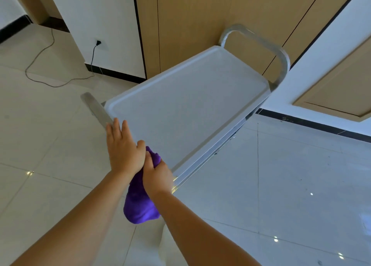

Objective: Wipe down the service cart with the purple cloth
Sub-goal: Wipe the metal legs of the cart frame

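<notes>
At the near corner of the service cart (186, 97), the right hand (157, 175) grips the purple cloth (138, 203) with its fingers curled tight around the upper part of the fabric. Below this grip the rest of the cloth hangs down in a loose bundle between the two forearms, off the edge of the cart. Just beside the grip, on its left, the left hand (123, 147) lies with straight fingers that point away from the person; it holds nothing, and its thumb side touches the cloth and the right hand. The fingertips of this hand reach the near metal handle (96, 110) of the cart (whether they press on it or only hover above it, I cannot tell, because the picture is a little blurred there). Beyond the grip spreads the pale top tray of the cart, and at its far end stands a second handle (281, 58), a curved metal bar. Far to the left of the grip, a dark cable (43, 54) runs over the tiled floor (301, 185) to a wall socket (98, 43).
</notes>
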